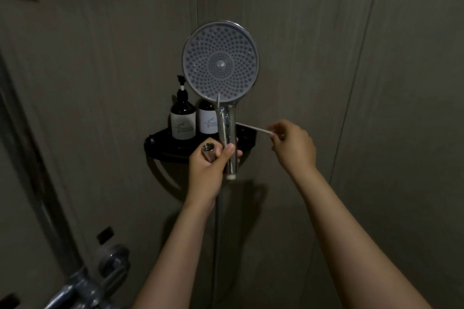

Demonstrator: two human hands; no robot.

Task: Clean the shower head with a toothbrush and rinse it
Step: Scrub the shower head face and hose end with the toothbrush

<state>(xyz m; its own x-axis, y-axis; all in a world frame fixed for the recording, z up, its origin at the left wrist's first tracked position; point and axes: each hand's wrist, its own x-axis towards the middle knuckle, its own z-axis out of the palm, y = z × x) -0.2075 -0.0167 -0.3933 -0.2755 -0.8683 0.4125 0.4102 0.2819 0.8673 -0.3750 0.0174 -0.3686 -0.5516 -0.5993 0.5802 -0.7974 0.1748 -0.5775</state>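
A round chrome shower head (220, 61) is held upright, its grey nozzle face turned toward me. My left hand (209, 165) grips its handle together with a loose metal hose nut (209, 150); the handle's lower end is bare. My right hand (292, 144) pinches the end of a thin white toothbrush (253, 128) to the right of the handle. The brush reaches left behind the handle, so its head is hidden.
A black corner shelf (160, 145) on the wall carries two dark pump bottles (182, 118) just behind the shower head. A chrome tap fitting (100, 281) sits at the lower left. Grey wall panels surround everything.
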